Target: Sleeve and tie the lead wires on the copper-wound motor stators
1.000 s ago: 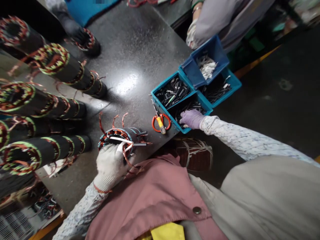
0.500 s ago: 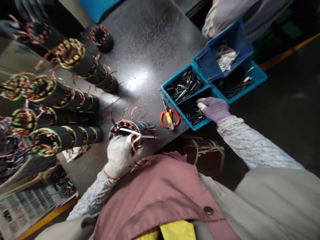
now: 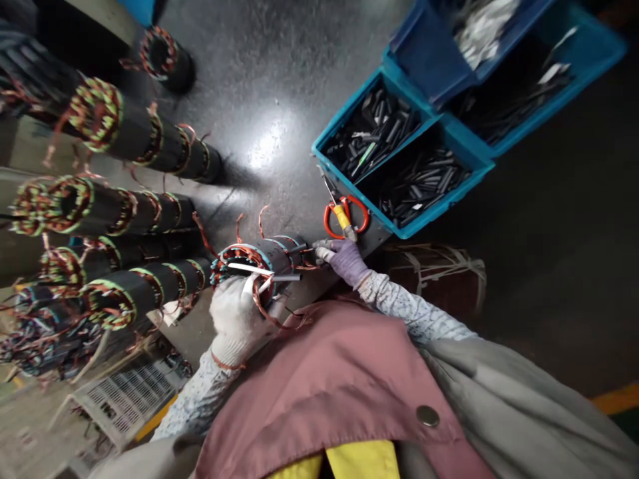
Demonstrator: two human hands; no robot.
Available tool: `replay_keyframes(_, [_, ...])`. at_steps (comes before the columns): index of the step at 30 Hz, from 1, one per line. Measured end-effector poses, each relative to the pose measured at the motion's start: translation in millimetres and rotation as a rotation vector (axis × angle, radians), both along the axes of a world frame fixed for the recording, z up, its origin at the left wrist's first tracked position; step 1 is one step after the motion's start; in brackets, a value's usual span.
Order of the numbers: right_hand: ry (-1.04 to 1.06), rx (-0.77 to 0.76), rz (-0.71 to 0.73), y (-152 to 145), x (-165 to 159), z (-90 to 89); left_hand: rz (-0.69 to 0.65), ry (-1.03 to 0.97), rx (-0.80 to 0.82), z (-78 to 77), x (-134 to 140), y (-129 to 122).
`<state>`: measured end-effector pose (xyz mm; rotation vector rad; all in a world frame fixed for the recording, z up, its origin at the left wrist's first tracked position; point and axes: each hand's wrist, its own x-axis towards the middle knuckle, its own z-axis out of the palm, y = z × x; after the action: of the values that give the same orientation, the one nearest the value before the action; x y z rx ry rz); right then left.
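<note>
A motor stator with copper windings and blue lacing lies on its side on the metal table. My left hand, in a white knitted glove, is closed around its near end and a bent copper lead. White insulating sleeves stick out by the thumb, and a dark sleeve lies across the stator. My right hand, in a purple glove with pale fingertips, is at the stator's far end beside the copper wire ends. Its fingers are pinched together; what they hold, if anything, is too small to make out.
Red-handled scissors and a yellow-handled tool lie beyond my right hand. A teal bin holds black sleeves, with a blue bin resting on it. Laced stators line the left. A co-worker's gloved hand is upper left.
My right hand has left the bin of black sleeves and moved left to the stator's far end. My left hand keeps its hold. The view has shifted, and the bins look closer.
</note>
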<state>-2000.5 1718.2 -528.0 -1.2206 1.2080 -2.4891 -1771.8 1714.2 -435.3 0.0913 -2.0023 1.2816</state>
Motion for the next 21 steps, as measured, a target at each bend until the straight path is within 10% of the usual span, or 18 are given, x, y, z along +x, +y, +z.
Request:
replay_keyframes(5, [0.448, 0.158, -0.264, 3, -2, 7.0, -0.044, -0.017, -0.047, 2.2, -2, 3])
replay_keyframes(11, [0.579, 0.209, -0.273, 13, -13, 2.5, -0.056, -0.019, -0.017, 4.1, -3, 7])
replay_keyframes(21, [0.765, 0.45, -0.254, 17, -9, 48.7, 0.128, 0.177, 0.113, -10.6, -13, 18])
